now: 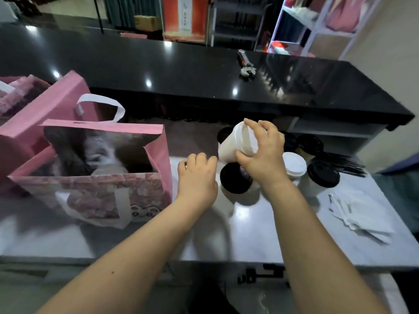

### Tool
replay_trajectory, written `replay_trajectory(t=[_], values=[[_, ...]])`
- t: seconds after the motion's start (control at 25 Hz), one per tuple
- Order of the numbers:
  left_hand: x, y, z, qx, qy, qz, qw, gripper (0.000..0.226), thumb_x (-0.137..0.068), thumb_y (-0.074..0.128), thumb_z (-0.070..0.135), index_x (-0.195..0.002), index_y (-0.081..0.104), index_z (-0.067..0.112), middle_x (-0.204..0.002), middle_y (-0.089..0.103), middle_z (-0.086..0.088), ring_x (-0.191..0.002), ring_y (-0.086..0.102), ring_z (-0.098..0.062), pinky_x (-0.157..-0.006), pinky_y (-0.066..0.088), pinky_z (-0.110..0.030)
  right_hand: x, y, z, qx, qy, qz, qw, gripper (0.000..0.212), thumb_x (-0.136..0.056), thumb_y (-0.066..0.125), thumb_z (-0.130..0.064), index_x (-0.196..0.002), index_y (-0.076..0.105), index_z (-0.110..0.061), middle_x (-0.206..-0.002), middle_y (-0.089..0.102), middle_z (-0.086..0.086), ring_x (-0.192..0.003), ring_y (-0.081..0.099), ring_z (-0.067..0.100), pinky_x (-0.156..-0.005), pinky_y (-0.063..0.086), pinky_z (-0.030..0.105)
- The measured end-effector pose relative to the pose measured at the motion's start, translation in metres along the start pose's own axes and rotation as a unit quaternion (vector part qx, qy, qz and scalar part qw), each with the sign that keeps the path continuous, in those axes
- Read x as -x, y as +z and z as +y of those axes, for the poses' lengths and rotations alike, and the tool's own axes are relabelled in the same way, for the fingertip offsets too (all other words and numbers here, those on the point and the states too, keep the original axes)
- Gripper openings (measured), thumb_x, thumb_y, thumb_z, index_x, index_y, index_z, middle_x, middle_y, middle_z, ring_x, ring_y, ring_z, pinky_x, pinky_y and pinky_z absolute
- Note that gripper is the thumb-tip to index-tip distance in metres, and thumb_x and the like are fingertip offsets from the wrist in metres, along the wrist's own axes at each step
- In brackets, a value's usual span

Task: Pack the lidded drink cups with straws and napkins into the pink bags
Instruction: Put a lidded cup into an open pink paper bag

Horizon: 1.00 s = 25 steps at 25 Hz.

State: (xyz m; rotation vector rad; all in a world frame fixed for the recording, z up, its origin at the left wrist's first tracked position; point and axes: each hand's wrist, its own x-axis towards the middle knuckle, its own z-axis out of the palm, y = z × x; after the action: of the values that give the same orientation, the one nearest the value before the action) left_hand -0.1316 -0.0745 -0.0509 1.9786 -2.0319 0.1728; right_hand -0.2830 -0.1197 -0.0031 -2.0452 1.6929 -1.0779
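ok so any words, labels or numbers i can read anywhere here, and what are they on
None can be read for certain.
red poster in the background: white bottle shape with marks, too blurred.
napkins: small dark print, too small.
pink bag: ornament low on the front, no clear letters.
dark marks on the table's front edge: blurred.
white cup in the right hand: no print shows.

Dim indoor light; white glints dot the far black counter. Soft shadows lie on the near table; edges bend, blurred.
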Motion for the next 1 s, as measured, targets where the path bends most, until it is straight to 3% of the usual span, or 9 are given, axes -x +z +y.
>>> replay_trajectory(t=[0.24,0.52,0.72,0.88,1.0], values=[[0.031,-0.021,-0.012,0.032,0.058,-0.027,0.997,0.041,-0.08,0.06,0.025,-0.118,0.053,0.014,-0.115,0.053,-0.007,-0.107,0.046,-0.031,-0.083,0.035,-0.041,0.057,-0.013,-0.017,-0.002,0.021,0.075,0.997,0.073,-0.074,0.076,-0.023,-0.138,0.045,-0.034,-0.145,0.031,0.0,-0.131,0.025,0.021,-0.111,0.03,0.04],[0.052,-0.016,-0.011,-0.017,0.054,-0.062,0.996,0.036,-0.086,0.051,0.022,-0.121,0.048,0.016,-0.117,0.049,-0.005,-0.111,0.042,-0.029,-0.084,0.033,-0.04,0.091,-0.013,-0.005,0.04,0.029,0.029,0.998,0.072,-0.076,0.075,-0.018,-0.14,0.043,-0.027,-0.149,0.028,0.005,-0.133,0.023,0.03,-0.112,0.027,0.044],[0.069,-0.016,-0.006,-0.026,0.067,-0.005,0.997,0.036,-0.076,0.059,0.018,-0.111,0.058,0.013,-0.106,0.057,-0.006,-0.1,0.049,-0.031,-0.079,0.039,-0.041,0.103,-0.02,0.007,0.047,-0.007,0.009,0.999,0.071,-0.076,0.075,-0.019,-0.139,0.045,-0.027,-0.148,0.029,0.006,-0.134,0.023,0.032,-0.112,0.026,0.05],[0.055,-0.041,-0.005,-0.054,0.073,0.073,0.993,0.035,-0.063,0.071,0.017,-0.097,0.063,0.013,-0.092,0.06,-0.006,-0.087,0.054,-0.031,-0.072,0.041,-0.039,0.09,-0.03,-0.009,0.083,-0.054,-0.021,0.995,0.069,-0.073,0.076,-0.022,-0.136,0.048,-0.029,-0.147,0.031,0.005,-0.131,0.023,0.029,-0.111,0.022,0.043],[0.038,-0.075,-0.019,-0.055,0.056,0.126,0.989,0.036,-0.066,0.07,0.019,-0.102,0.062,0.015,-0.095,0.06,-0.006,-0.09,0.054,-0.031,-0.075,0.041,-0.041,0.073,-0.037,-0.036,0.094,-0.108,-0.033,0.989,0.069,-0.071,0.076,-0.022,-0.135,0.049,-0.03,-0.146,0.032,0.004,-0.129,0.022,0.026,-0.109,0.02,0.04]])
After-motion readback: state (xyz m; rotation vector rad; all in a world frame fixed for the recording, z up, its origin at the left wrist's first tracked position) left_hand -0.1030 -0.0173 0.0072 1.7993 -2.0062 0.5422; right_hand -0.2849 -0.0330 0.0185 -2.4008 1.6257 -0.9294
